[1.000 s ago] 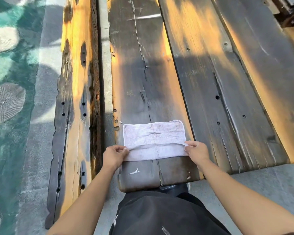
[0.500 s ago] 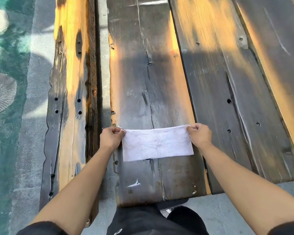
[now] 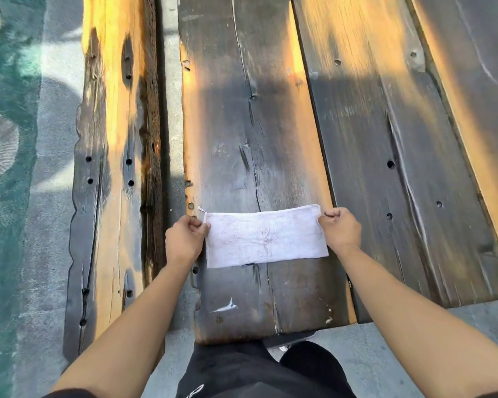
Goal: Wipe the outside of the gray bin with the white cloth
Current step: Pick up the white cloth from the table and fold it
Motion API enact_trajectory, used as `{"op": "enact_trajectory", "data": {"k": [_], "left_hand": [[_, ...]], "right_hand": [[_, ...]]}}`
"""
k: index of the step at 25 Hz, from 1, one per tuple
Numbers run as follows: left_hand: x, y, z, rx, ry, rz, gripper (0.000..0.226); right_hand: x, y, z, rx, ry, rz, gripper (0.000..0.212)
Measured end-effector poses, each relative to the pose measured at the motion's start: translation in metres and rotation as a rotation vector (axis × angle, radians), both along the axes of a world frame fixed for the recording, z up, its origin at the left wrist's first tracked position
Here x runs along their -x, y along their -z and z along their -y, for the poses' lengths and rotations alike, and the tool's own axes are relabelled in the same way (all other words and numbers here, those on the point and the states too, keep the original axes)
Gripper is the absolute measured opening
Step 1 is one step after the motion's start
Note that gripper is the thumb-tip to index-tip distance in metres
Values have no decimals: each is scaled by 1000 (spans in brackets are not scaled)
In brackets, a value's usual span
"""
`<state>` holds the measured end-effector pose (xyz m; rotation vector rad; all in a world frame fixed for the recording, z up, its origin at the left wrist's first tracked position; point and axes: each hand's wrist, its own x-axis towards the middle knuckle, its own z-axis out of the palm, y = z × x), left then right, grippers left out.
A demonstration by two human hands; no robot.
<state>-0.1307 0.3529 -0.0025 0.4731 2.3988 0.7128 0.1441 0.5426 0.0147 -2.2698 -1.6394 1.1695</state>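
on the dark plank before me the white cloth lies folded; my left hand and right hand pinch its far corners. i'd square the edges; no gray bin shows.

dark weathered wooden planks streaked with orange sunlight lie on gray pavement edged with green.

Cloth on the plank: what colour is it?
White cloth with faint grayish smudges, seen in the head view.
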Motion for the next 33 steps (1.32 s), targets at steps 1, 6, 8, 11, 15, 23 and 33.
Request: {"op": "enact_trajectory", "data": {"k": [1, 6, 8, 11, 15, 23, 33], "left_hand": [[-5, 1, 8, 29, 10, -2, 20], [-35, 6, 51, 120, -38, 116, 22], [-46, 3, 58, 101, -100, 182, 20], [-56, 0, 62, 93, -163, 209, 17], [-58, -1, 58, 83, -188, 263, 18], [-62, 5, 83, -76, -476, 484, 15], [-71, 0, 97, -44, -425, 614, 16]], "right_hand": [[-4, -1, 7, -1, -30, 48, 23], [-28, 2, 48, 13, -137, 203, 26], [-33, 4, 58, 48, -116, 151, 21], [-35, 3, 65, 93, -74, 83, 14], [-38, 7, 67, 134, 5, 21, 23], [-55, 1, 77, 211, 321, -245, 17], [-50, -12, 100, 382, 472, -489, 20]]}}
